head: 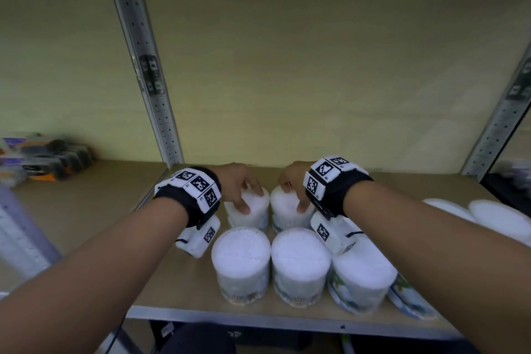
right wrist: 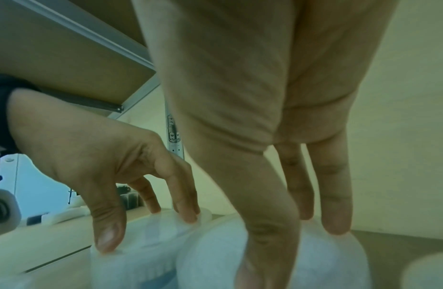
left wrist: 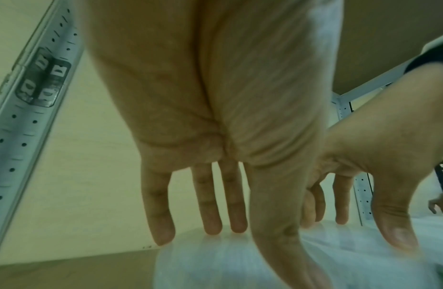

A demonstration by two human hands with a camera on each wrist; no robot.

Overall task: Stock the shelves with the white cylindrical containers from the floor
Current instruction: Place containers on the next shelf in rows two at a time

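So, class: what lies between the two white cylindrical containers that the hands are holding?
Nothing: the head view shows a narrow bare gap between left-held container and right-held container.

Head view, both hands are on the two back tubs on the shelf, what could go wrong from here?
1. The left hand and right hand grip the back tubs only by their tops from above; one could tip when let go.
2. The wrist cameras hang just over the front row; pulling back could knock a tub off the shelf edge.
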